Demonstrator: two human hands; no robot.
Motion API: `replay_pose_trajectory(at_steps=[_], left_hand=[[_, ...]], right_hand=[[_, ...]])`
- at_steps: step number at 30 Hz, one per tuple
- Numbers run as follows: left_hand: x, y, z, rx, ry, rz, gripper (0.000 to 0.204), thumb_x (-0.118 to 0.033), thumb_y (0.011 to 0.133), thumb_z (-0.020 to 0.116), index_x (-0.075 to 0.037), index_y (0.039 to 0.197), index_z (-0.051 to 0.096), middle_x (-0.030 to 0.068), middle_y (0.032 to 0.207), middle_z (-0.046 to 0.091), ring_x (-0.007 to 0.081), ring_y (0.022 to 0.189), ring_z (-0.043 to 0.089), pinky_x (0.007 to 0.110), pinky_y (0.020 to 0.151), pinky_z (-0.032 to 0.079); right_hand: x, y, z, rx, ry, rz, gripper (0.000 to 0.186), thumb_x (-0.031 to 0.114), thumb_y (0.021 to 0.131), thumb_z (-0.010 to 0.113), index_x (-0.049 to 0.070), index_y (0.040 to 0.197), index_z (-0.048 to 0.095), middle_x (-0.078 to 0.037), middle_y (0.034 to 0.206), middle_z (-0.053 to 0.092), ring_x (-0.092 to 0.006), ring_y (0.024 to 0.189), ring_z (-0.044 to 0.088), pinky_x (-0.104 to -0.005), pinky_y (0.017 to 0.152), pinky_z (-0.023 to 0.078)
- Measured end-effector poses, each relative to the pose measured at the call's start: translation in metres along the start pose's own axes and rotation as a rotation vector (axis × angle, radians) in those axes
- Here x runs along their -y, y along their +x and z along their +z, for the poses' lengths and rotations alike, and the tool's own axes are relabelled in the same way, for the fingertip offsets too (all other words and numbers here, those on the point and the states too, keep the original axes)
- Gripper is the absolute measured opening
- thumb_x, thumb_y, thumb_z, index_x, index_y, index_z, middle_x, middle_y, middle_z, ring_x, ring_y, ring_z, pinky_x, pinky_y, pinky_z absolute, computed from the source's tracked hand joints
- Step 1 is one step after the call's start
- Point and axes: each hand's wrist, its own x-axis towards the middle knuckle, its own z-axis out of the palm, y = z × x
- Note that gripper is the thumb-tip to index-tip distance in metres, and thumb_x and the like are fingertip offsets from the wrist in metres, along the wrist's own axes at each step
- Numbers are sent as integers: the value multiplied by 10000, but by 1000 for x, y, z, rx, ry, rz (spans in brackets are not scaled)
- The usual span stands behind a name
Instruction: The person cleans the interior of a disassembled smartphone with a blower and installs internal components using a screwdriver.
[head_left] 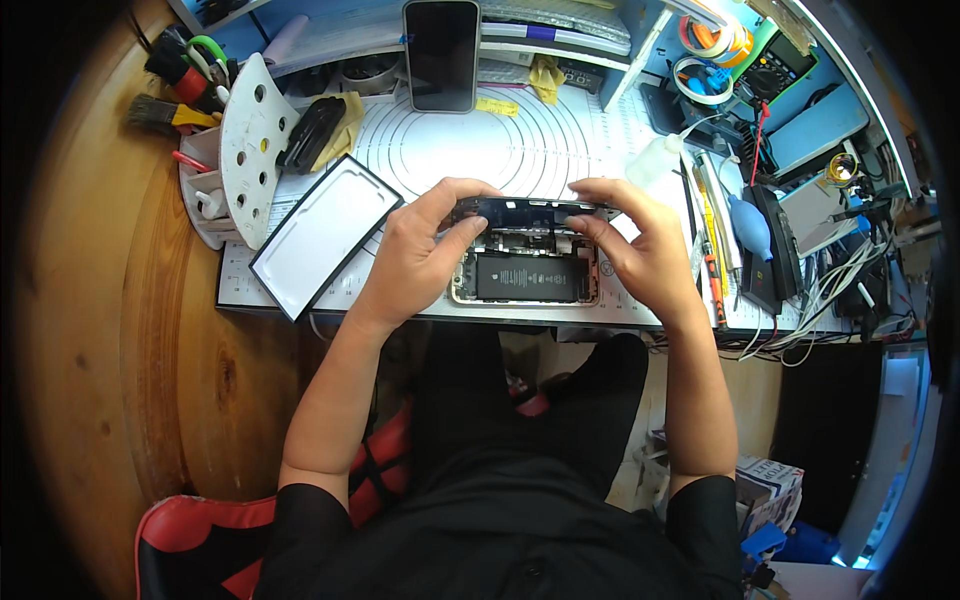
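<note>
An opened phone body (527,278) lies on the white work mat (520,150), its black battery and inner parts showing. Above it, tilted up on edge, is the phone's dark screen panel (530,208). My left hand (420,255) grips the panel's left end with thumb and fingers. My right hand (640,245) pinches its right end. Both hands hold the panel just over the far edge of the open body.
A black-framed white panel (322,235) lies left of the hands. Another phone (441,55) stands propped at the back. A white tool holder (245,150) with brushes is at far left. A squeeze bottle (658,160), blue air blower (750,225), screwdrivers and cables crowd the right.
</note>
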Motion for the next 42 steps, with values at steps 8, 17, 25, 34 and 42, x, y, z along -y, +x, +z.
replay_pose_trajectory(at_steps=[8, 17, 25, 34, 42], left_hand=[[3, 2, -3, 52, -52, 45, 233, 47, 1008, 603, 2, 1234, 634, 37, 1037, 675, 86, 931, 621, 239, 839, 510], [6, -1, -5, 60, -18, 70, 232, 55, 1009, 599, 8, 1235, 624, 56, 1067, 686, 101, 954, 635, 259, 860, 521], [8, 1, -3, 56, -35, 88, 220, 51, 1009, 600, 12, 1224, 626, 62, 1078, 699, 108, 966, 646, 266, 869, 526], [4, 2, -5, 44, 19, 93, 207, 60, 995, 605, 18, 1195, 635, 68, 1080, 713, 112, 965, 662, 267, 873, 537], [6, 3, -4, 45, -21, 108, 220, 82, 983, 599, 20, 1192, 634, 67, 1084, 710, 118, 993, 660, 270, 899, 537]], right_hand=[[7, -37, 21, -203, -472, -479, 459, -55, 683, 716, 36, 1130, 769, -33, 735, 534, -209, 616, 530, -344, 555, 435], [1, -37, 31, -22, -545, -331, 407, 45, 716, 746, 122, 1114, 781, -20, 702, 503, -216, 631, 570, -376, 559, 469], [1, -35, 30, 17, -567, -316, 393, 55, 711, 743, 121, 1095, 789, -20, 727, 547, -222, 657, 586, -381, 578, 486], [1, -33, 31, 31, -527, -316, 410, 26, 710, 733, 120, 1105, 789, -26, 731, 548, -227, 673, 595, -381, 605, 497], [1, -32, 31, 18, -478, -269, 408, 0, 717, 718, 116, 1101, 792, -35, 735, 560, -236, 664, 598, -382, 607, 497]])
